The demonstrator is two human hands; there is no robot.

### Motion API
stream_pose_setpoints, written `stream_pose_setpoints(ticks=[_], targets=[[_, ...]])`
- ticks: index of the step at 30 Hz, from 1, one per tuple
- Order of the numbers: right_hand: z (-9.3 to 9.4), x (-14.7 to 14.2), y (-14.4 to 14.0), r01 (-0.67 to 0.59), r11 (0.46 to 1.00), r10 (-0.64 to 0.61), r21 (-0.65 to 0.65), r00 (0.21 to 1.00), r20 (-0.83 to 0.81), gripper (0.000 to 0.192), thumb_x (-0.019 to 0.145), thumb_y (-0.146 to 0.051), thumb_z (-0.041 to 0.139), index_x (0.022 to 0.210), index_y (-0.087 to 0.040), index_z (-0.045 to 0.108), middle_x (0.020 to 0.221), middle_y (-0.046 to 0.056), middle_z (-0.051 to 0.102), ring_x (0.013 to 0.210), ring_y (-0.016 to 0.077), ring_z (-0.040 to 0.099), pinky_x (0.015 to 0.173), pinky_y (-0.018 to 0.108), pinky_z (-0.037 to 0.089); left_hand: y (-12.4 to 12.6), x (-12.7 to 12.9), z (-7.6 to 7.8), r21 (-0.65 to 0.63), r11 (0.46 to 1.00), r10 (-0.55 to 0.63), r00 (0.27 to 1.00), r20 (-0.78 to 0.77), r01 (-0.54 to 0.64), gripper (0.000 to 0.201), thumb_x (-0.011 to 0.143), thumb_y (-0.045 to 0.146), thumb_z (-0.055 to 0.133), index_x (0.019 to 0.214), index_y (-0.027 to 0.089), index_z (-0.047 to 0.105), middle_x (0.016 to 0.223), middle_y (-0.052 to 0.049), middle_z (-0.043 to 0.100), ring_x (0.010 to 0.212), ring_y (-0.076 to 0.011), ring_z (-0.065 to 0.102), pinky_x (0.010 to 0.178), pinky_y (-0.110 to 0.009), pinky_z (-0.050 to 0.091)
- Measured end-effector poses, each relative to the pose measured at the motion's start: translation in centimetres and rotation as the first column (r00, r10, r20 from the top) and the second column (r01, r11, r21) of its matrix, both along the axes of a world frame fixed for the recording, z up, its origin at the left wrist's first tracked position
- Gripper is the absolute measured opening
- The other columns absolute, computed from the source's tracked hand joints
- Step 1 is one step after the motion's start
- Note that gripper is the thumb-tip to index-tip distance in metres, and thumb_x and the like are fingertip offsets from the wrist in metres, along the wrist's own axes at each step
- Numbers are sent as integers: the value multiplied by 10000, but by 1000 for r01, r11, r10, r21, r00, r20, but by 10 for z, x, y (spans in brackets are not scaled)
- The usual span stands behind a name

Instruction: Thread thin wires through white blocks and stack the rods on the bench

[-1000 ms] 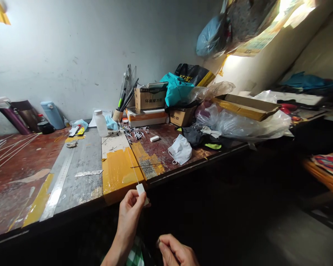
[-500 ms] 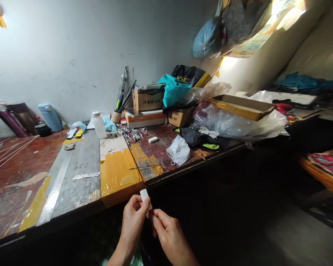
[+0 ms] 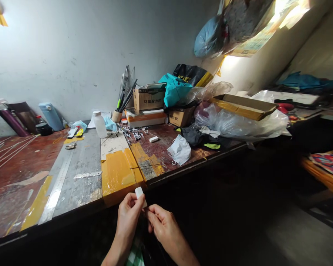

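My left hand (image 3: pixel 129 208) pinches a small white block (image 3: pixel 139 193), shaped like an eraser, between thumb and fingers just off the table's front edge. Close against its lower end, my right hand (image 3: pixel 160 220) has its thumb and fingertips pressed together. What the right fingers hold is too small or hidden to make out. A faint thin line, perhaps a fine rod, runs up from the block over the yellow-taped board (image 3: pixel 121 171). A similar white block (image 3: pixel 153 139) lies on the tabletop farther back.
A steel ruler (image 3: pixel 57 188) and a short metal blade (image 3: pixel 88 175) lie at left. Behind stand a white bottle (image 3: pixel 100 126), a holder of thin rods (image 3: pixel 117 116) and cardboard boxes (image 3: pixel 150 99). A face mask (image 3: pixel 180 149), gloves and plastic bags (image 3: pixel 235 123) lie at right.
Both hands have shifted slightly left with the white block, and the right hand a little upward. The grips look the same. Things on the table have not moved.
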State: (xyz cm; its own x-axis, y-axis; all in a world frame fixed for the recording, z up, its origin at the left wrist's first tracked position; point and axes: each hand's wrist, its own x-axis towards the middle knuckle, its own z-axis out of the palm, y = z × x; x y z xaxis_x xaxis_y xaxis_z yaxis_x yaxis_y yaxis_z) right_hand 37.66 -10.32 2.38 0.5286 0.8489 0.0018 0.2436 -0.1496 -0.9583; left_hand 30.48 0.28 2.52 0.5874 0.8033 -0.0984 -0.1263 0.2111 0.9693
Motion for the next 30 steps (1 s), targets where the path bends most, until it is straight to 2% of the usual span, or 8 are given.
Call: stream_pose_setpoints(ticks=[3,6,8,11,14,20,25,30], targets=[[-2,-3,1,-20,1000,20,13,1000,-12,304,949,-338,430,736,-171,569,541,-49,475,488,79,411,468,192,291,-1,-4,1,4,1000,1,1000,-15,-1,423,644,510,766,644,138,564,555,24,537,510,-98,462,488,-185,371],[-5,-5,0,-5,1000,5,29,999,-33,175,889,-335,540,830,-175,579,653,-27,560,563,97,484,502,188,334,-2,-1,-2,13,1000,-6,1000,-25,7,423,652,509,762,639,140,555,548,24,530,513,-102,467,492,-191,378],[-5,-4,-2,33,999,-33,38,999,-13,169,875,-336,553,840,-172,573,715,-9,585,606,107,505,533,192,356,-2,4,-7,16,1000,-14,1000,-26,14,422,660,511,756,644,141,553,554,21,534,520,-109,475,500,-201,388],[-2,1,-7,70,998,-70,7,995,64,274,920,-363,458,765,-165,568,616,-22,521,559,106,468,522,204,337,-4,12,-12,20,999,-25,1000,-16,25,411,676,505,746,663,143,552,570,18,542,525,-113,480,506,-210,393],[2,6,-11,52,998,-47,-40,991,122,357,946,-382,393,714,-167,558,517,-46,446,494,100,435,503,214,312,-7,17,-13,14,999,-41,999,-4,41,413,684,513,734,670,146,547,558,22,539,506,-113,478,499,-218,392],[-4,6,-12,58,997,-54,-51,996,73,229,903,-372,488,809,-180,568,564,-43,494,513,104,458,489,204,309,-8,16,-11,7,999,-33,999,-5,33,424,661,511,754,674,134,561,567,18,545,523,-113,484,507,-212,396],[-4,0,-17,27,999,-26,-22,998,62,321,943,-377,417,712,-182,528,541,-49,455,505,93,425,501,204,306,-8,9,-8,-8,999,-35,999,11,35,411,678,503,746,679,133,568,578,9,556,552,-118,490,524,-210,403],[-9,-10,-36,-29,998,30,-59,1000,3,332,936,-433,420,803,-172,577,499,-56,452,487,93,413,524,207,326,-7,1,5,-2,1000,-22,1000,22,22,382,693,484,744,687,145,567,600,12,559,593,-135,514,610,-243,457]])
